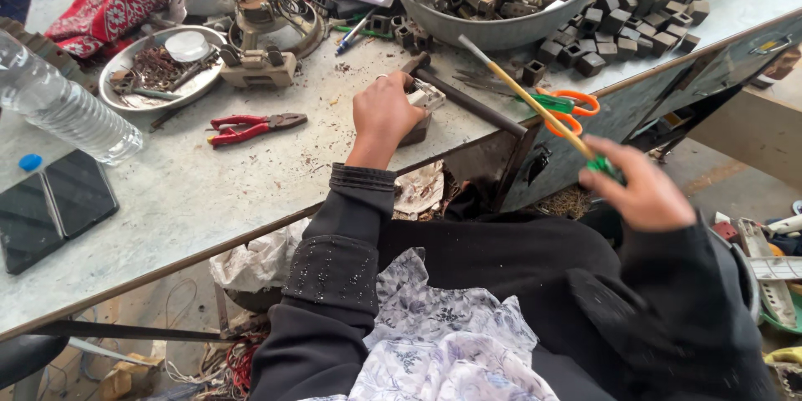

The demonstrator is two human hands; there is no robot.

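My left hand [383, 114] rests on the grey table [192, 200], closed over a small white-and-metal part [428, 97] that sits on a dark block. A dark hammer [464, 100] lies just right of it, its handle running toward the table edge. My right hand [643, 192] is off the table's edge, gripping the green handle of a long thin screwdriver [522, 92] whose yellowish shaft points up-left over the table.
A large metal bowl [501, 32] holds several metal parts, with dark cube pieces [618, 29] heaped to its right. Orange scissors [564, 109], red pliers [246, 127], a small dish [159, 71], a plastic bottle [58, 104] and two phones [50, 209] lie around.
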